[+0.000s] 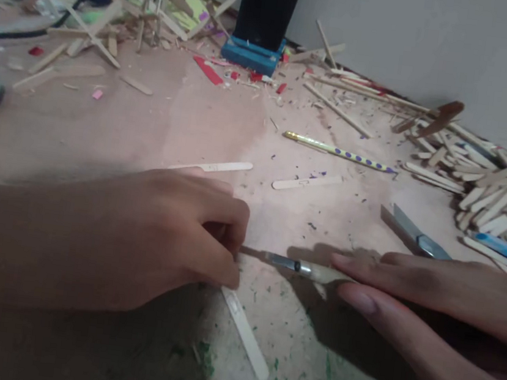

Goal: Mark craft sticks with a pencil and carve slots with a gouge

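Note:
My left hand (198,226) is closed, with thumb and index finger together at the upper end of a craft stick (248,340). That stick slants down to the right over the table and has a small marked or cut rectangle near my thumb. My right hand (428,310) grips a slim carving tool (317,272) with a pale handle, a metal collar and a flat grey blade. Its tip points left, close to my left fingers but apart from the stick. Two more marked craft sticks lie beyond: one partly behind my left hand (228,166), another to its right (305,183).
A knife blade (408,227) lies just beyond my right hand. Further back is a patterned pencil (339,152). Piled craft sticks (506,196) and a blue pen (505,250) lie at right. Stick assemblies (93,28) stand back left, near a black upright with a blue base (251,57).

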Tool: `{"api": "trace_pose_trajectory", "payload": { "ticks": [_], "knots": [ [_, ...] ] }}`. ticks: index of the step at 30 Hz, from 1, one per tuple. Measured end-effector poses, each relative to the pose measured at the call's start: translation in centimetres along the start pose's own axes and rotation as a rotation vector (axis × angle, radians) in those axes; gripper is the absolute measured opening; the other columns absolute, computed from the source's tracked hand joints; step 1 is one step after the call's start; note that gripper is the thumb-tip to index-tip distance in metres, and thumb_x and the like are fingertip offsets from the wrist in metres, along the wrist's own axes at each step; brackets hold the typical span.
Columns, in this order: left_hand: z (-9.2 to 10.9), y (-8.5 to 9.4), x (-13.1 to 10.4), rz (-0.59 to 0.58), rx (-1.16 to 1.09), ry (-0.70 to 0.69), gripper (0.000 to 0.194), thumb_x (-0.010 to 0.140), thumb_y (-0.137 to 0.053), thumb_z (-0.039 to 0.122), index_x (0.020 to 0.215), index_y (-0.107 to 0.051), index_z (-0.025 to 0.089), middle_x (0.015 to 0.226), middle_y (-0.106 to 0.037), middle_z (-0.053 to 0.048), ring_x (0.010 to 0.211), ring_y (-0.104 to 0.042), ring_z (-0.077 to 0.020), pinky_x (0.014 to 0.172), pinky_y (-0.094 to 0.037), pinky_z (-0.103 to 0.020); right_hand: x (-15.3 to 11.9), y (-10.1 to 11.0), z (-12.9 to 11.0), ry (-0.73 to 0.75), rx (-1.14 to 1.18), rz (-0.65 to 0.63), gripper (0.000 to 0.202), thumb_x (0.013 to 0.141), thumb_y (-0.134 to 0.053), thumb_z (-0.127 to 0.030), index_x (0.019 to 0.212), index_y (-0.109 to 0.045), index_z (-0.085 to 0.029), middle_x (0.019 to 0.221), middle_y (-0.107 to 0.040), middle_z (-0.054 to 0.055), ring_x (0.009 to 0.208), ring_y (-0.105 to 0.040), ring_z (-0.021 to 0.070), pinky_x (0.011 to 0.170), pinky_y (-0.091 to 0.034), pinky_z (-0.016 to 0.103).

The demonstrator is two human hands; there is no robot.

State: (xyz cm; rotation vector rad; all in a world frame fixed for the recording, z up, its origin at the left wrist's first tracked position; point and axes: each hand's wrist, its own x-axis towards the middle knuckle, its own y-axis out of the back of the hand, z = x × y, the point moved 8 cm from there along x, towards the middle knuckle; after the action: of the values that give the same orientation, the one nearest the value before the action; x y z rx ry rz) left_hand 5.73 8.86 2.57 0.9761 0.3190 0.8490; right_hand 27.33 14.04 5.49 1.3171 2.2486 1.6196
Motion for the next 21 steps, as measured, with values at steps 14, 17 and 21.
{"api": "trace_pose_trajectory", "payload": {
  "ticks": [14, 17, 21],
  "knots": [
    [1.6, -0.3, -0.9, 0.169, 0.157, 0.092, 0.023, 0.113, -0.052, 0.031, 0.116, -0.075, 0.029, 0.119, -0.078, 0.001, 0.096, -0.072, -0.0194, 0.078, -0.049, -0.036, 1.1, -1.7, -2.6, 0.108, 0.14, -0.405, 0.026, 0.109, -0.07, -0.032, 0.134, -0.073, -0.039, 0.087, -0.081, -0.008, 0.06, -0.072, 0.0096, 0.052, -0.055, 0.024],
    [3.2, -1.0, -1.3, 0.155, 0.282, 0.032, 0.024, 0.112, -0.056, 0.041, 0.125, -0.071, 0.027, 0.131, -0.075, -0.004, 0.112, -0.068, -0.0283, 0.091, -0.05, -0.046, 0.9, -1.9, -2.7, 0.081, 0.13, -0.447, 0.033, 0.108, -0.071, -0.034, 0.14, -0.071, -0.044, 0.098, -0.083, -0.008, 0.069, -0.076, 0.0133, 0.056, -0.058, 0.026],
    [3.7, -1.1, -1.0, 0.128, 0.298, -0.022, 0.03, 0.106, -0.065, 0.053, 0.12, -0.071, 0.026, 0.139, -0.072, -0.007, 0.123, -0.064, -0.0332, 0.098, -0.048, -0.05, 0.7, -1.7, -2.5, 0.038, 0.115, -0.439, 0.035, 0.109, -0.07, -0.036, 0.141, -0.072, -0.049, 0.099, -0.084, -0.008, 0.069, -0.076, 0.0148, 0.056, -0.059, 0.027]
  ]
}}
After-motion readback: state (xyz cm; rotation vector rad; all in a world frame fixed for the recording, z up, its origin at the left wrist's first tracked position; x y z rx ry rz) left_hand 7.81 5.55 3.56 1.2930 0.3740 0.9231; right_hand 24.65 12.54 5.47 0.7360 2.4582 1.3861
